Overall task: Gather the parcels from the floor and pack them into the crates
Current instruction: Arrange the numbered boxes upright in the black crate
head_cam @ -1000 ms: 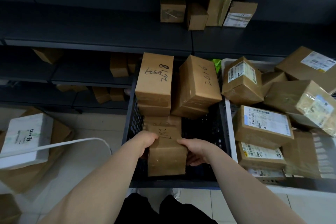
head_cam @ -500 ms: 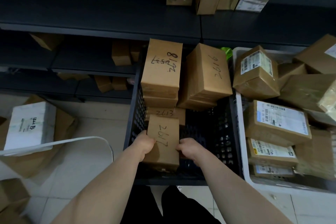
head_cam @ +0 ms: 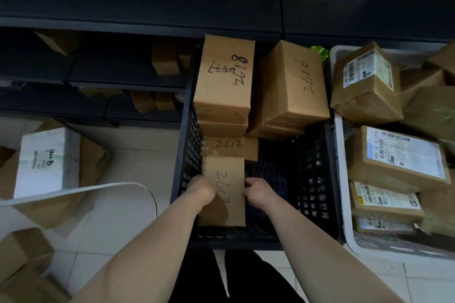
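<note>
Head view: left hand (head_cam: 202,190) and right hand (head_cam: 257,190) grip parcel (head_cam: 225,192) between them inside black crate (head_cam: 312,187).

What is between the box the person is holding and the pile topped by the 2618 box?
A brown box marked 2613 lies there, low in the black crate, between the held box and the pile; the head view shows it.

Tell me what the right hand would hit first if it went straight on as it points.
Its own load: the right hand grips the brown cardboard parcel marked 2617, lying straight in its line. Past that, probably the brown cardboard parcel marked 2613, though depth is unclear.
</note>
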Available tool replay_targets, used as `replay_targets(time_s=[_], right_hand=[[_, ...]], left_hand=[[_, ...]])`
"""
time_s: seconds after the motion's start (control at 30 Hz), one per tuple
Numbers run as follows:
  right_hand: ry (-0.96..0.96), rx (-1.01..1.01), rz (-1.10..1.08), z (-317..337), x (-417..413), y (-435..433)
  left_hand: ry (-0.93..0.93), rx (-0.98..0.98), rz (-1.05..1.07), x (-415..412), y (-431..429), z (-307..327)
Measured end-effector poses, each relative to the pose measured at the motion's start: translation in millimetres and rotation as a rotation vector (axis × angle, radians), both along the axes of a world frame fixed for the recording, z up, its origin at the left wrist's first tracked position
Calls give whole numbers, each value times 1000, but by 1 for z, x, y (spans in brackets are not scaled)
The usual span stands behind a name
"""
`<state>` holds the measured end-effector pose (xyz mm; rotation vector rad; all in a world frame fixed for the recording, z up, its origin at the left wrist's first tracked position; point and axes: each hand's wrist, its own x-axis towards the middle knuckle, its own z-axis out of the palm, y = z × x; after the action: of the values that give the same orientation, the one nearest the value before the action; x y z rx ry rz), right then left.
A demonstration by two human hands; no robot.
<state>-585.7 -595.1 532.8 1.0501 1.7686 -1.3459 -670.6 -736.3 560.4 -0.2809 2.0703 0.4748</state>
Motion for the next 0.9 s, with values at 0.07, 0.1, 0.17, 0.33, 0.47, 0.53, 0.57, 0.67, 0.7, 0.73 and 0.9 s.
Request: replay_targets(time_s=[0.07,0.1,0.17,0.33,0.47,0.53,0.57,0.67,0.7,0.73,0.9], right_hand=[[-9,8,-32,-6,-3,-2],[-14,16,-45,-3,-5,-3],[-40,25,-56,-3,-9,-4],[-96,33,-146,-20,-9,-7],[-80,18,-165,-27,-8,-6],[-55,-9,-213,-19,-11,-4],[-35,-16,-224,-15,-11,-3],[34,7,-176,3,-11,-2],[60,35,-146,9,-10,-1],[80,67,-112,17,-10,0],[300,269,-60,69,-23,11]], left_hand=[[2,-3,-15,-1,-2,-4],[3,-7,-19,-3,-2,-8],[-6,-13,-26,-3,-1,-14],[-21,-5,0,6,1,-28],[-9,-14,35,10,3,-29],[-10,-11,34,11,5,-24],[-11,-16,33,11,6,-21],[2,-11,13,10,8,-10],[10,6,5,10,9,-2],[18,35,-11,9,9,5],[133,247,-1,-2,21,54]])
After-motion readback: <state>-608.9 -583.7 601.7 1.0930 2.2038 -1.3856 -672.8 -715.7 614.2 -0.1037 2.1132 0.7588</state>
